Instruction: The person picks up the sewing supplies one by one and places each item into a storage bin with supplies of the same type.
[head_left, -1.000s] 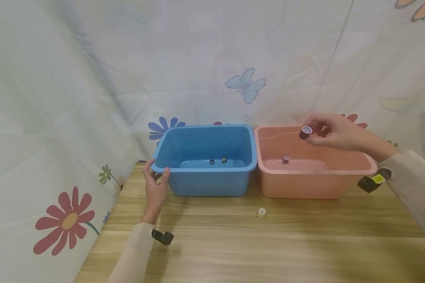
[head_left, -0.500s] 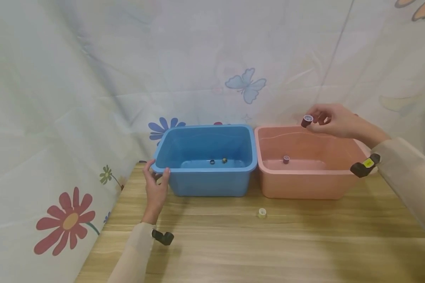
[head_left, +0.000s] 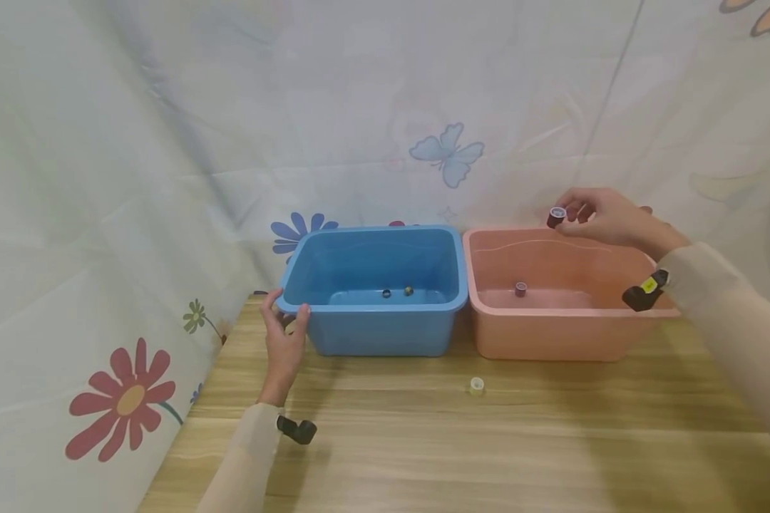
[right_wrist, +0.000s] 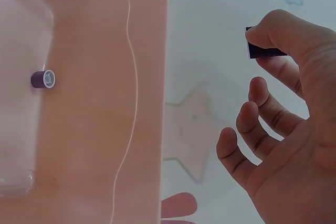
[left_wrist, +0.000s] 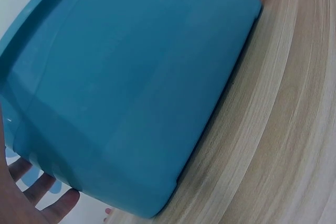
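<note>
My right hand (head_left: 606, 219) pinches a dark purple spool of thread (head_left: 556, 217) between thumb and forefinger, above the back rim of the pink tub. In the right wrist view the other fingers (right_wrist: 247, 119) are loosely bent, apart from the spool (right_wrist: 265, 51). A second purple spool (right_wrist: 43, 79) lies on the floor of the pink tub (head_left: 571, 335). At the left, my left hand (head_left: 285, 349) grips the near left corner of the blue tub (head_left: 378, 331), thumb at the front and fingers along the side. In the left wrist view those fingers (left_wrist: 60, 205) show beside the tub wall.
Two small round things, one dark (head_left: 386, 293) and one brownish gold (head_left: 408, 291), lie in the blue tub. A pale yellow spool (head_left: 477, 386) stands on the wooden table (head_left: 391, 442) before the tubs. A patterned cloth (head_left: 359, 107) hangs behind.
My right hand has risen from over the inside of the pink tub to above its back rim, still pinching the spool. The left hand keeps its place on the blue tub.
</note>
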{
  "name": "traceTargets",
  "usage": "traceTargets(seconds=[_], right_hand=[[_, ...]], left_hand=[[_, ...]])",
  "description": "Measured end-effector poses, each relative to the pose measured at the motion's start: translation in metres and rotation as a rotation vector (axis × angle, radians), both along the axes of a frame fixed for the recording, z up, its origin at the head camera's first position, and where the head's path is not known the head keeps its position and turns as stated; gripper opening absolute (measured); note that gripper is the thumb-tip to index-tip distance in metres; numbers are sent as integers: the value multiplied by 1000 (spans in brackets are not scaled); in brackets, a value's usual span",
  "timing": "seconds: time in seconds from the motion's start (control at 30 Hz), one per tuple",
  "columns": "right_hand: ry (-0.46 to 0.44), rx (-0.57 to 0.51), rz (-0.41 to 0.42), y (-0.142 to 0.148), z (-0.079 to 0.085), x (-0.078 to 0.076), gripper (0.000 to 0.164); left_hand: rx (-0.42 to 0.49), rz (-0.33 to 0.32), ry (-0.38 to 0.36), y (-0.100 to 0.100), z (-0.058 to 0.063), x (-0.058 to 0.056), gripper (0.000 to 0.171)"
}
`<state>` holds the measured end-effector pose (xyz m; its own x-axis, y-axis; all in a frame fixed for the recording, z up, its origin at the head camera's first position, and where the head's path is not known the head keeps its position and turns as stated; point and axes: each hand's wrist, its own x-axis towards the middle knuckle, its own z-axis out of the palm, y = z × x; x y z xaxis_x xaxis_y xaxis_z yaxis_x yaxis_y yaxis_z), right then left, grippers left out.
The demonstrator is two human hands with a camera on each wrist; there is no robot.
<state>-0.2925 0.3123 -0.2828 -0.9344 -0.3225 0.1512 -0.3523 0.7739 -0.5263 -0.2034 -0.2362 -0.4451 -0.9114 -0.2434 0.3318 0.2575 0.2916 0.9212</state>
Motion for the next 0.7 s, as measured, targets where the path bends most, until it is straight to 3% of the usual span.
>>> traceTargets(seconds=[0.7], right_hand=[[-87, 29, -55, 21, -34, -24, 39]], left_hand=[[0, -6, -1, -1, -1, 0, 68]])
